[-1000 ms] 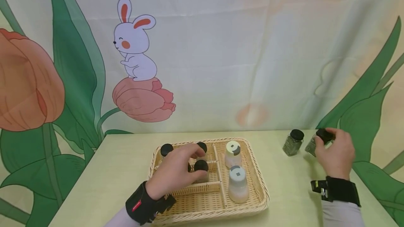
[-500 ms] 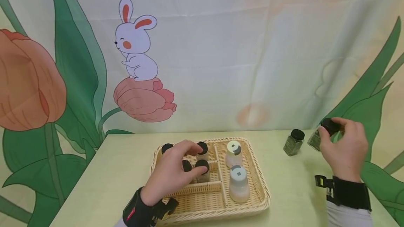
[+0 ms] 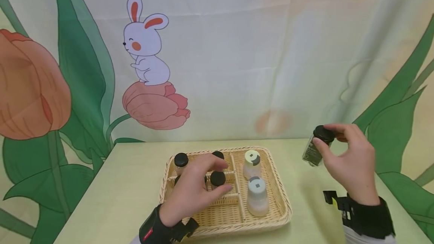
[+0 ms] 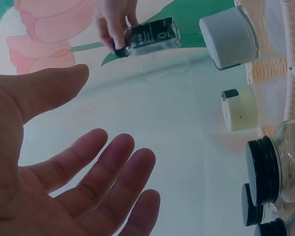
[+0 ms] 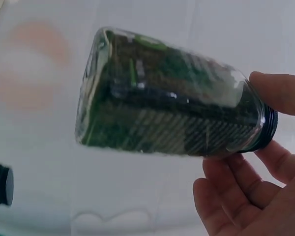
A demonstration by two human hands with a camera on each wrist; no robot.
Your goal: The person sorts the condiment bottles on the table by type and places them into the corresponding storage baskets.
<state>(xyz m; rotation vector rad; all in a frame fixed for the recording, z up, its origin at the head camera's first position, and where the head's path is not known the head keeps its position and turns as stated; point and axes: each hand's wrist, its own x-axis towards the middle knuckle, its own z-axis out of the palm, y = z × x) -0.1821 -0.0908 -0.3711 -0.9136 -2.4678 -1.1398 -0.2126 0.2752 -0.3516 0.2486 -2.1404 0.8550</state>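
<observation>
My right hand (image 3: 354, 161) pinches a glass spice jar (image 3: 313, 150) by its black lid, off the table at the right. In the right wrist view the jar (image 5: 172, 98) lies tilted, its dark green contents and printed label showing, with thumb and fingers at the lid. My left hand (image 3: 193, 183) hovers over the wicker basket (image 3: 284, 195), holding nothing. Its fingers (image 4: 115, 177) are spread and relaxed in the left wrist view. Below it stand several black-lidded jars (image 3: 217, 179), partly hidden by the hand.
In the basket's right section stand two frosted bottles, one with a yellow cap (image 3: 252, 157) and one with a white cap (image 3: 257, 185). Another black-lidded jar (image 5: 2, 184) shows in the right wrist view. A printed curtain (image 3: 230, 86) hangs behind the table.
My right hand has lifted the spice jar off the table and carried it left, across the other jar standing there. My left hand has shifted slightly right above the basket.
</observation>
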